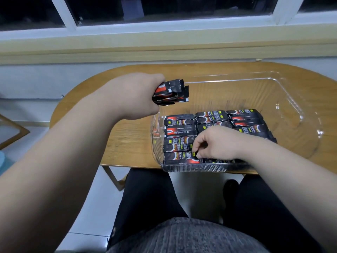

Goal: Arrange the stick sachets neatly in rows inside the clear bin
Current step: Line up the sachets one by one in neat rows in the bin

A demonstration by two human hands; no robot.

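Brown wood makes the table (120, 143), seen at the left. Above its left side the left hand (135, 96) is curled tight around a black and red bunch (171, 94), held up in the air just over the far left corner of the bin (284, 88). The clear bin sits on the table. Sachets (179, 128) of the same kind lie flat in neat rows in its near half. The right hand (217, 143) is low in the bin, on top of those rows. Its fingers (197, 147) are bent and pinch the front sachet (180, 157), close to the near wall.
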